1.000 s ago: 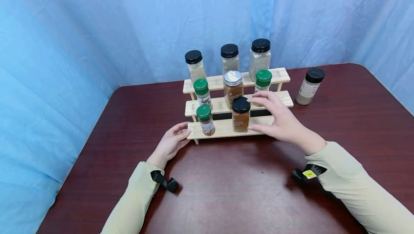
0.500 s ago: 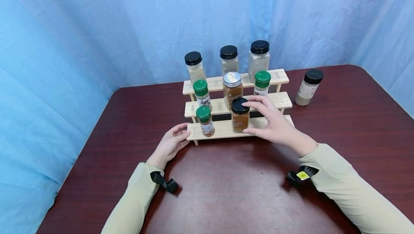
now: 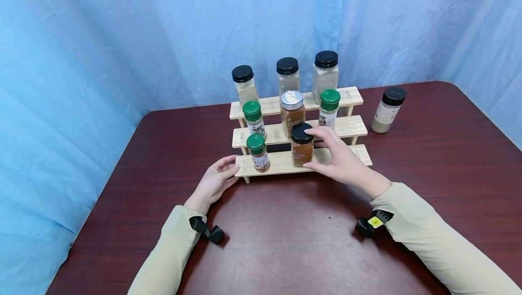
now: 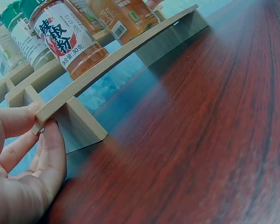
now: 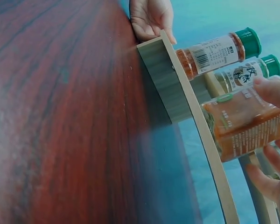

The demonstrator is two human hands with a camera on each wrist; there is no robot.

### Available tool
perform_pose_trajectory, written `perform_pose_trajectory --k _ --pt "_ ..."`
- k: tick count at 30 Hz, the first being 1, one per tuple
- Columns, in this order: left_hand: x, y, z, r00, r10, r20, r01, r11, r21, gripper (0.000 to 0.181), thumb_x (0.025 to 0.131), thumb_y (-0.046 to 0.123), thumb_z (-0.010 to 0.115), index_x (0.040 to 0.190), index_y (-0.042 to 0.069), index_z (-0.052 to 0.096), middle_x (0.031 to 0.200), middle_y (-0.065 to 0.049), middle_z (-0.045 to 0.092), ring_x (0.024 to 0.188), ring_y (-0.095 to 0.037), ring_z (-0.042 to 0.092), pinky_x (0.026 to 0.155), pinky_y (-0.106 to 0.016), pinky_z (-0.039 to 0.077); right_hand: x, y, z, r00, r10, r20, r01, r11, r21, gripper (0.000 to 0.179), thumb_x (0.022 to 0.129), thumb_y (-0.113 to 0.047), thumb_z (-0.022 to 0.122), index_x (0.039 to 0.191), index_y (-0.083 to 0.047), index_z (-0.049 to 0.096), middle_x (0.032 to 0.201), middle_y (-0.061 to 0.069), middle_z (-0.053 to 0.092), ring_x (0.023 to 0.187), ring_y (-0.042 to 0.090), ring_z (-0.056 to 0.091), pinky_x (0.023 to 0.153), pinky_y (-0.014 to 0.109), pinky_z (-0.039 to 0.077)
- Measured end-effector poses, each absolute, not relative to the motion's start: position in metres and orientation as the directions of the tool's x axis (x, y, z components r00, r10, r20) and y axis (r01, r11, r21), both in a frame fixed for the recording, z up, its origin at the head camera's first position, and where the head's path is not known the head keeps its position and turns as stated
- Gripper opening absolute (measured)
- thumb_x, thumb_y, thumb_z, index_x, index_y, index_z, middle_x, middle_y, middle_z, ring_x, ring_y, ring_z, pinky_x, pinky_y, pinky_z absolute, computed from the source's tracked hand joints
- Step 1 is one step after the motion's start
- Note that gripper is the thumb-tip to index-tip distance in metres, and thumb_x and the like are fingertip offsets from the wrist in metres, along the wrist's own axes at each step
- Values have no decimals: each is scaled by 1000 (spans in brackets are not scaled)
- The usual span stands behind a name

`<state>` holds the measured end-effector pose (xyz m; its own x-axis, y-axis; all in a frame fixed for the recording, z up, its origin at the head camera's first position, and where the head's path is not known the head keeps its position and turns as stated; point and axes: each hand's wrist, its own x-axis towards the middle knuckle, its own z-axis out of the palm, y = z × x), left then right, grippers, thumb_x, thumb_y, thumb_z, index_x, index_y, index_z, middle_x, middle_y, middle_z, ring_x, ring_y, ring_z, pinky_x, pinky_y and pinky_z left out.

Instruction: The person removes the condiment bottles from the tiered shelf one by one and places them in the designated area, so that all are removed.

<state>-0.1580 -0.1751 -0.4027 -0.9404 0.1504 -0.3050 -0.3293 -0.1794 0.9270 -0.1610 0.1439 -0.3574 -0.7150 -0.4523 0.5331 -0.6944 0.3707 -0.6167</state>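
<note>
A three-step wooden rack (image 3: pixel 277 164) stands on the table with spice jars on every step. My left hand (image 3: pixel 214 179) pinches the left end of its lowest board, thumb above and fingers beneath, as the left wrist view shows. On that board stands a square jar of orange-brown powder (image 3: pixel 302 152) with a black lid. My right hand (image 3: pixel 340 157) holds this jar from the right, fingers at the lid and thumb low on the front. Left of it is a small green-capped shaker (image 3: pixel 261 159) of reddish powder, its label facing the left wrist camera (image 4: pixel 65 35).
On the middle step are two green-capped shakers (image 3: pixel 256 125) and a silver-lidded jar (image 3: pixel 291 116). Several black-lidded jars (image 3: pixel 326 77) line the top step. A separate black-capped shaker (image 3: pixel 384 116) stands on the table (image 3: pixel 285 240) right of the rack. Blue curtains hang behind.
My right hand has moved left and closed in on the orange-brown jar, with fingers and thumb now against it. My left hand has stayed at the rack's end.
</note>
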Motion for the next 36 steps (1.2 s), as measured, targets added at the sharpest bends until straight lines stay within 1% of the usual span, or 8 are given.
perform_pose_trajectory --k 3,5,7,11,15,24,32,36 --pt "-158 -175 -403 -940 149 -306 -330 -179 927 46 96 -3 46 141 -3 33 85 9 59 75 -1 60 69 -17 49 -162 141 -359 -724 -432 537 -685 361 -633 72 70 6 79 131 -1 42 127 18 45 115 13 45 89 42 48" --pt "-158 -174 -403 -941 147 -306 -329 -181 927 46 96 -3 47 140 -3 34 85 9 59 75 -1 60 69 -18 48 -163 140 -360 -730 -424 536 -678 353 -645 71 70 7 79 130 1 41 126 18 45 114 15 46 89 41 49" --pt "-157 -174 -403 -941 146 -306 -329 -182 926 45 96 -3 47 139 -3 35 85 9 59 74 -2 60 69 -18 49 -163 138 -362 -739 -419 527 -667 353 -656 71 70 8 79 129 1 40 127 19 45 114 19 47 89 41 50" --pt "-157 -174 -402 -940 147 -307 -331 -185 925 45 96 -4 46 139 -2 35 84 9 59 74 -2 60 69 -18 48 -163 135 -363 -753 -414 512 -652 356 -669 68 73 10 75 129 1 38 128 22 45 113 30 50 88 44 50" --pt "-157 -175 -401 -940 149 -308 -333 -186 925 45 95 -4 47 139 -2 35 84 8 59 74 -2 60 69 -18 48 -164 134 -363 -748 -413 520 -658 359 -662 65 75 11 73 128 0 37 128 25 44 111 35 51 86 46 51" --pt "-158 -176 -399 -939 152 -309 -334 -181 925 46 96 -3 46 140 -3 33 86 8 59 75 -2 60 69 -17 48 -165 134 -363 -734 -415 537 -672 334 -661 63 74 12 72 127 0 37 126 25 45 109 35 51 85 49 51" --pt "-157 -175 -399 -938 152 -311 -337 -199 920 40 95 -3 48 134 2 41 86 7 60 75 -3 61 69 -18 49 -164 133 -362 -737 -413 535 -669 332 -665 63 75 13 71 126 1 37 127 27 44 111 36 50 85 50 50" --pt "-157 -174 -398 -937 157 -313 -341 -204 918 40 96 -3 48 135 2 40 86 7 60 75 -3 61 69 -18 49 -162 134 -362 -732 -409 544 -675 333 -658 62 75 14 70 126 1 37 126 26 44 110 35 50 84 50 51"
